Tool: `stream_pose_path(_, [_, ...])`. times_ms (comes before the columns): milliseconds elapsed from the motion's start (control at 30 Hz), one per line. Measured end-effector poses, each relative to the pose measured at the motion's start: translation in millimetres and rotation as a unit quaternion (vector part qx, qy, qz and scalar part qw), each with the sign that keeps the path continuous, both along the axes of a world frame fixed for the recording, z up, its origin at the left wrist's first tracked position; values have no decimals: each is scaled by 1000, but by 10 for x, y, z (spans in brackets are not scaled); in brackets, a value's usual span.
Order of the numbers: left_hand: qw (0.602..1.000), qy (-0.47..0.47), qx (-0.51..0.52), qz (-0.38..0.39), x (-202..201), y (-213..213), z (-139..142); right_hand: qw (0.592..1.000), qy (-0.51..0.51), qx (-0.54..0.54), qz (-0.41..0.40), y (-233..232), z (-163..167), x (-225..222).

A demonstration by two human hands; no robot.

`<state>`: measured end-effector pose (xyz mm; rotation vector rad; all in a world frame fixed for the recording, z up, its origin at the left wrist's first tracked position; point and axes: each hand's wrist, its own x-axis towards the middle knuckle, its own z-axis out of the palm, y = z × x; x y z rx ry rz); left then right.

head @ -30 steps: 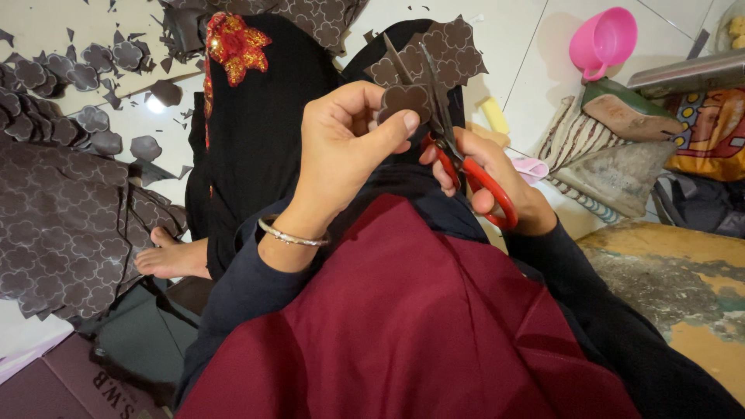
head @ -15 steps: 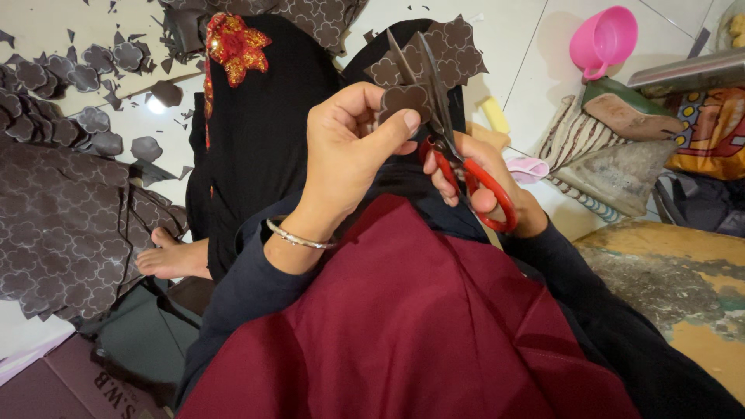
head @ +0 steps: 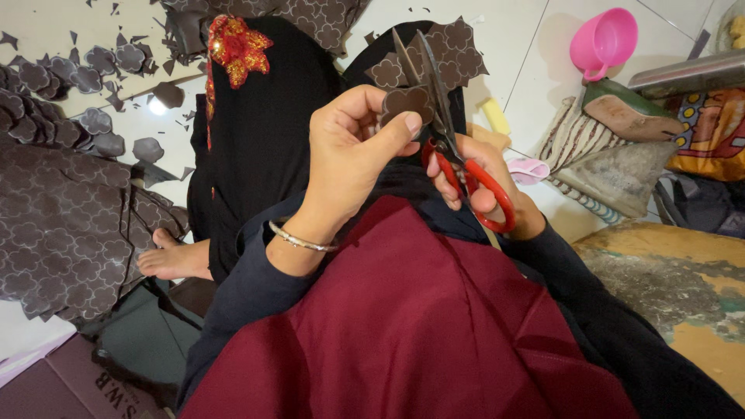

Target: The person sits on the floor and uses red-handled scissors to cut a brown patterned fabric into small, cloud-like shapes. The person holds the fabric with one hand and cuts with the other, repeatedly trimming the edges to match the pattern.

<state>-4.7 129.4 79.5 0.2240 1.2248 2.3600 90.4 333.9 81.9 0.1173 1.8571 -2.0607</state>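
My left hand (head: 353,151) pinches a small brown quatrefoil piece (head: 405,102) still joined to a larger sheet of brown patterned material (head: 454,54). My right hand (head: 473,186) grips red-handled scissors (head: 442,116), whose blades point up and away and lie against the sheet beside the piece. Both hands are raised over my lap, which is covered by dark red cloth (head: 419,326). A thin silver bangle (head: 299,240) circles my left wrist.
Cut-out brown shapes (head: 93,85) and scraps lie on the white tiled floor at left, beside a large patterned brown sheet (head: 62,233). A black garment with a red flower (head: 237,46) drapes ahead. A pink cup (head: 601,39), striped cloth and bags sit at right. A bare foot (head: 174,260) shows.
The scissors and the brown piece have shifted only slightly; my left thumb keeps pressing the piece while the blades stay against the sheet.
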Motion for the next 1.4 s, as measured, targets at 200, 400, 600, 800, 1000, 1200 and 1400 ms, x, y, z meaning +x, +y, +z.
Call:
stream_pose_path(200, [1000,17,-3,-14,-37,-55,7,999,-35,6,5,65,24,-32])
stream_pose_path(400, [999,20,-6,-32,-90,-96,33,998,-30,49,-7,46,192,-47])
stream_pose_path(600, [996,51,-53,-56,-150,-184,60,996,-63,68,16,35,434,-126])
stream_pose_path(800, [991,71,-85,-70,-190,-231,78,994,-68,83,32,77,504,-146])
stream_pose_path(1000, [988,98,-98,-65,-206,-247,51,993,-28,88,67,191,443,-103])
stream_pose_path(1200, [985,117,-107,-66,-215,-233,0,990,-49,110,68,223,392,-112])
stream_pose_path(1400, [990,111,-40,-76,-229,-194,-30,993,-30,99,49,210,427,-77])
